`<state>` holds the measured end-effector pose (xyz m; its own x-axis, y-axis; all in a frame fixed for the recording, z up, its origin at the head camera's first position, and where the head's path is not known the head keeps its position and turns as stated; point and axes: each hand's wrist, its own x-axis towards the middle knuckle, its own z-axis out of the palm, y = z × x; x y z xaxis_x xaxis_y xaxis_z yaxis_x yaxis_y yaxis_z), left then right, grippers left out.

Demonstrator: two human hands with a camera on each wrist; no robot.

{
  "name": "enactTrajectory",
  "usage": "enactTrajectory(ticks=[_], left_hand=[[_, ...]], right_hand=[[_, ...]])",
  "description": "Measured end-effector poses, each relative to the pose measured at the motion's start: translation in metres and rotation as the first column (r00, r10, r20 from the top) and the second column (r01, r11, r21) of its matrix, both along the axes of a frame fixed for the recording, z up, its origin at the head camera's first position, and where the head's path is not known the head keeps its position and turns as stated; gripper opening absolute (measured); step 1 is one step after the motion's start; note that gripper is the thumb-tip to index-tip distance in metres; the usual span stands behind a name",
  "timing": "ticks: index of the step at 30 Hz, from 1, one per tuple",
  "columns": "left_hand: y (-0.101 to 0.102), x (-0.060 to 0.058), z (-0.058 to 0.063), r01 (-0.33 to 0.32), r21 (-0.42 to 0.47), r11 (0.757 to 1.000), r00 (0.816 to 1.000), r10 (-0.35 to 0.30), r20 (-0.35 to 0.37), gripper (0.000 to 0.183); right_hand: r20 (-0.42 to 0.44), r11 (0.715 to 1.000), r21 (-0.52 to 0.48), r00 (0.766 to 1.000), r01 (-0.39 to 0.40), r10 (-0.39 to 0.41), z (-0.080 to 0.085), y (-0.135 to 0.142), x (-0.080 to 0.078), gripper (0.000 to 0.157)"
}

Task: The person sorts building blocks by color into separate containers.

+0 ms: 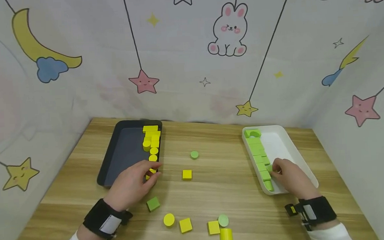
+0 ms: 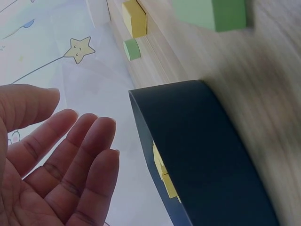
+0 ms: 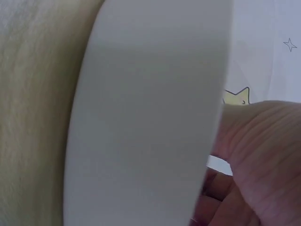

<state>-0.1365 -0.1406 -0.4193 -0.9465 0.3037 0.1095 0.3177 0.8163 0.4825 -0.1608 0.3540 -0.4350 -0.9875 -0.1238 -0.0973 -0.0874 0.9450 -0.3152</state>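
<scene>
My left hand hovers over the near right edge of the dark tray, fingers loosely bent. In the left wrist view that hand has nothing between thumb and fingers. Several yellow blocks line the tray's right side, some partly hidden by my hand. My right hand reaches into the white tray and pinches a small green block beside a column of green blocks. The tray wall hides the right fingertips in the right wrist view.
Between the trays lie a green disc and a yellow square block. Nearer are a green cube, a yellow round block, yellow blocks and another green disc. A printed cloth stands behind the table.
</scene>
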Motion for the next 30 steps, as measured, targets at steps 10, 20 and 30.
enactTrajectory(ticks=[10, 20, 30], left_hand=[[-0.003, 0.002, 0.001, -0.005, 0.011, 1.000, 1.000, 0.005, -0.002, 0.033], [-0.004, 0.001, -0.001, 0.000, 0.008, 1.000, 1.000, 0.000, -0.016, 0.033], [0.014, -0.001, -0.008, 0.039, 0.007, 0.999, 0.999, -0.039, -0.012, 0.030]], right_hand=[[0.007, 0.999, 0.003, 0.999, 0.037, -0.037, -0.004, -0.007, 0.000, 0.008], [-0.117, 0.999, -0.026, 0.992, 0.046, -0.048, 0.009, -0.016, 0.015, 0.012], [-0.360, 0.972, -0.229, 0.924, 0.045, -0.128, 0.018, -0.053, 0.064, 0.009]])
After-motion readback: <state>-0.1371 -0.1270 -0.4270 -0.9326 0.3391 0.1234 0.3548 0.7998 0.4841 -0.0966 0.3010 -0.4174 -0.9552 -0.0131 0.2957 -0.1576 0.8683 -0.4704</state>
